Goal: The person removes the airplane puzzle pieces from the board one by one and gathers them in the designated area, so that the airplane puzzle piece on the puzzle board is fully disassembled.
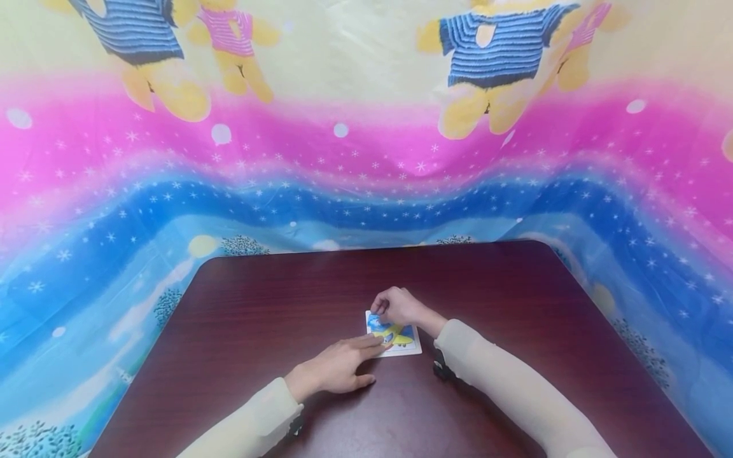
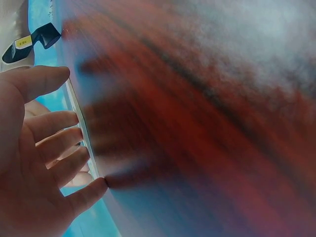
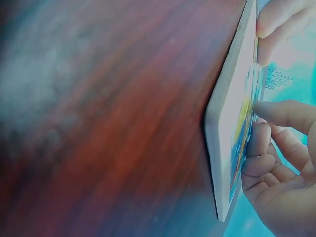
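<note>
A small, thick picture board [image 1: 413, 348] with a white border and a blue and yellow picture lies on the dark red table. My left hand [image 1: 342, 364] reaches in from the left, its outstretched fingertips resting on the board's left part. Over the upper left part, my right hand [image 1: 401, 306] bends down with its thumb and fingertips at the picture. In the right wrist view, the right hand [image 3: 284, 163] has some fingers curled against the board [image 3: 212, 123]; I cannot tell whether it pinches anything. The left hand [image 2: 34, 158] spreads its fingers at the tabletop in its own wrist view.
Bare wood surrounds the board on the table [image 1: 275, 305]. A cloth backdrop [image 1: 343, 159] with bears and snowflakes hangs behind and along the sides. Dark wrist straps [image 1: 441, 366] show at the sleeve cuffs.
</note>
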Tool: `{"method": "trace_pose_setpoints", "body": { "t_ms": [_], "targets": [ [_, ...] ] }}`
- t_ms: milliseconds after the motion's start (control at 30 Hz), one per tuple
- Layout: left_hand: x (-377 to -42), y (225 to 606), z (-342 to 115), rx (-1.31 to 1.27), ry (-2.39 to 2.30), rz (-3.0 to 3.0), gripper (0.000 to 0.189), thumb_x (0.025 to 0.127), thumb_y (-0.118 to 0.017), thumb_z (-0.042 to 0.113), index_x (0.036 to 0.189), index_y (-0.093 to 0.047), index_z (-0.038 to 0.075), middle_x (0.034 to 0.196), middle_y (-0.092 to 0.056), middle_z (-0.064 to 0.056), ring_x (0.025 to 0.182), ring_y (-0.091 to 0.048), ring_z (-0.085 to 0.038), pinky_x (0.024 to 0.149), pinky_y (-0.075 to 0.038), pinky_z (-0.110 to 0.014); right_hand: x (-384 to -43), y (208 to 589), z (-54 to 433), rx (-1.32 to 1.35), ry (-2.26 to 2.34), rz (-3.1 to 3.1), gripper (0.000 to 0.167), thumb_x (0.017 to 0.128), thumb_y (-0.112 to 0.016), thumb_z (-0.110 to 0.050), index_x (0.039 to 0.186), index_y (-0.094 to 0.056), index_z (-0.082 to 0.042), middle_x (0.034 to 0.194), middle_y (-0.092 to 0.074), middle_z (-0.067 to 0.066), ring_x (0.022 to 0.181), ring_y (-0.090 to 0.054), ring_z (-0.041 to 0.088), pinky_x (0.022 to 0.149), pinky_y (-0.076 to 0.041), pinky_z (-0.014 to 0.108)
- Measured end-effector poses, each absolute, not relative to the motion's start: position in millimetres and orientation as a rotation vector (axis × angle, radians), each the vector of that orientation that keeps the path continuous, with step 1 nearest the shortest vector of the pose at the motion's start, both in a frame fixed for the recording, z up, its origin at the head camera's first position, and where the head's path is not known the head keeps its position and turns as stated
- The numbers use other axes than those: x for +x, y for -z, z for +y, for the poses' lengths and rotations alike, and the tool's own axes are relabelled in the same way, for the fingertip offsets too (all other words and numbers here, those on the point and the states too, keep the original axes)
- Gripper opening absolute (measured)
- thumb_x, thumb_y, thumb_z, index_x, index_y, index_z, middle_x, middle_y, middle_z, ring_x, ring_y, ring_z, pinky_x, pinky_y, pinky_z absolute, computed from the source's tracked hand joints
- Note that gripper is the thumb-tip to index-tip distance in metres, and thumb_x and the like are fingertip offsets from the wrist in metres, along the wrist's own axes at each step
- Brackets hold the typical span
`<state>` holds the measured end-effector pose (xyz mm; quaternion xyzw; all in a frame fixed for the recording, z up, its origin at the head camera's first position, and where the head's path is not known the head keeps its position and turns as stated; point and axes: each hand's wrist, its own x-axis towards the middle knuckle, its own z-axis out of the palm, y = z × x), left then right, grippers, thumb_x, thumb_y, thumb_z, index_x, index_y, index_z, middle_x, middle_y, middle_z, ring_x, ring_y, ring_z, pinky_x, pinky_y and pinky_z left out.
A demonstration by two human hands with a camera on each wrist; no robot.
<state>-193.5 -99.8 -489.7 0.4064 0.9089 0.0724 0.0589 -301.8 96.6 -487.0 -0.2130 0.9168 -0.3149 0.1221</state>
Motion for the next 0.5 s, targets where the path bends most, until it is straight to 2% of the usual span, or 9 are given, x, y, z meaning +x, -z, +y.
{"method": "trace_pose_setpoints", "body": {
  "t_ms": [500],
  "targets": [
    [-192.8, 489.8, -99.5, 1.226, -0.21, 2.765, 0.06, 0.096, -0.063, 0.04, 0.149, -0.049, 0.018, 0.158, -0.043, -0.002, 0.145, -0.043, -0.019, 0.116, -0.042, -0.039, -306.8, 492.8, 103.3, -0.607, 0.97, 2.708, 0.014, 0.08, -0.078, -0.007, 0.085, -0.076, -0.019, 0.077, -0.071, -0.009, 0.073, -0.064, 0.005, 0.069, -0.054, 0.024]
  ]
}}
